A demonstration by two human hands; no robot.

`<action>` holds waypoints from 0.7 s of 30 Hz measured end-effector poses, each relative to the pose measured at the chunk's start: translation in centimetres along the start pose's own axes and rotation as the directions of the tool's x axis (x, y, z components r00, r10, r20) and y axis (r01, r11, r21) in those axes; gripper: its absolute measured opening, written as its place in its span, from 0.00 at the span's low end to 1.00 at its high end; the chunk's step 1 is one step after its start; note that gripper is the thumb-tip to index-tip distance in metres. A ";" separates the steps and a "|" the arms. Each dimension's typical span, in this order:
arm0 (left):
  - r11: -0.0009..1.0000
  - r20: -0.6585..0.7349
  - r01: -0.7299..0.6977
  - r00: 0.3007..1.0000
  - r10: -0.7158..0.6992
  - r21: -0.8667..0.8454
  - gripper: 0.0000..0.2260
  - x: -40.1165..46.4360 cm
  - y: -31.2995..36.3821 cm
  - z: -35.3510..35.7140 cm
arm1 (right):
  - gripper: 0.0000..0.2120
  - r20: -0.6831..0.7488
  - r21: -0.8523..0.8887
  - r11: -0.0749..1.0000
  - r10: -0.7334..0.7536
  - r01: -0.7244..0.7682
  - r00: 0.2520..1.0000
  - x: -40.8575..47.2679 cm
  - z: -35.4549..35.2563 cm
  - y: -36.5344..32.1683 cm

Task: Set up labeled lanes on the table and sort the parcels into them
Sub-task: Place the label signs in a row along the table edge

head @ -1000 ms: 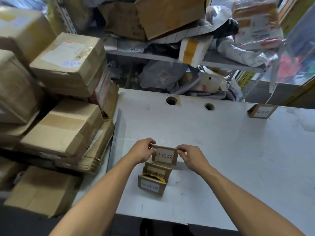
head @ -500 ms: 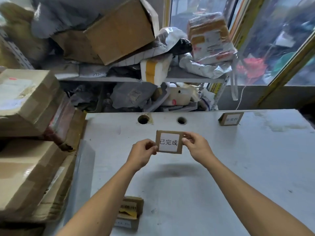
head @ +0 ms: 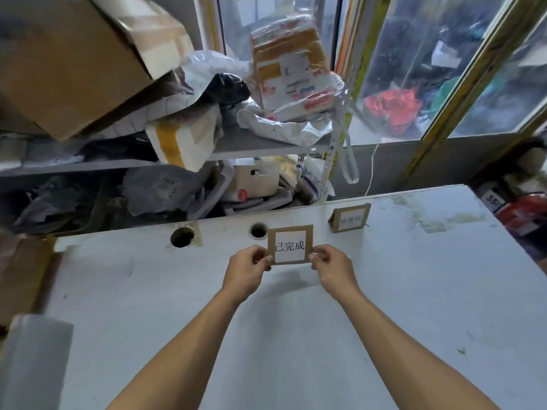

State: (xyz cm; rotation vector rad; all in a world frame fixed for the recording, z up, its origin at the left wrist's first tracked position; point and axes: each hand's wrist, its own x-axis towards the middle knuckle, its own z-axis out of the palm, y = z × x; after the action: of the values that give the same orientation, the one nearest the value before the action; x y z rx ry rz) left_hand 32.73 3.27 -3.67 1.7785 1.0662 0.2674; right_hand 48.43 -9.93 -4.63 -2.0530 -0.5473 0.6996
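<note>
A small cardboard label card (head: 290,244) with a white paper and black characters is held upright over the far middle of the white table (head: 296,321). My left hand (head: 247,272) pinches its lower left edge and my right hand (head: 333,269) pinches its lower right edge. A second cardboard label stand (head: 350,218) stands on the table near the far edge, to the right of the held card. Parcels fill the shelf (head: 266,149) behind the table.
Two round cable holes (head: 182,236) (head: 258,231) sit near the table's far edge. Cardboard boxes (head: 68,63) and plastic mailers (head: 291,75) crowd the shelf. A grey sheet (head: 32,359) lies at the table's left. A window frame (head: 461,90) stands at right.
Both hands lifted the card from the stack of labels at the near edge and carried it toward the far edge; the view rose, so the other labels have left the frame.
</note>
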 end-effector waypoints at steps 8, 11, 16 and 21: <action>0.988 -0.072 0.046 0.997 -0.036 0.148 0.01 6.9 -0.8 3.1 | 0.05 0.046 -0.101 0.993 -0.054 0.058 0.997 7.9 -0.7 2.3; 0.969 -0.103 0.050 0.994 -0.026 0.240 0.02 8.6 -1.7 4.1 | 0.05 0.053 -0.137 0.986 -0.089 0.095 0.995 10.2 0.1 3.1; 0.949 -0.125 0.057 0.992 -0.018 0.310 0.03 10.7 -3.2 5.3 | 0.04 0.090 -0.191 0.973 -0.111 0.126 0.990 12.6 1.3 4.3; 0.945 -0.157 0.012 0.987 0.042 0.327 0.04 12.0 -3.7 5.7 | 0.04 0.068 -0.155 0.977 -0.139 0.148 0.988 13.9 1.8 4.9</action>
State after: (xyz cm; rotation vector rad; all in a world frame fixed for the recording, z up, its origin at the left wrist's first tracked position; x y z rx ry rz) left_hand 41.22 9.18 -12.84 2.0893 1.2715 0.2593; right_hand 58.20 -2.91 -13.37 -2.1207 -0.7993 0.6472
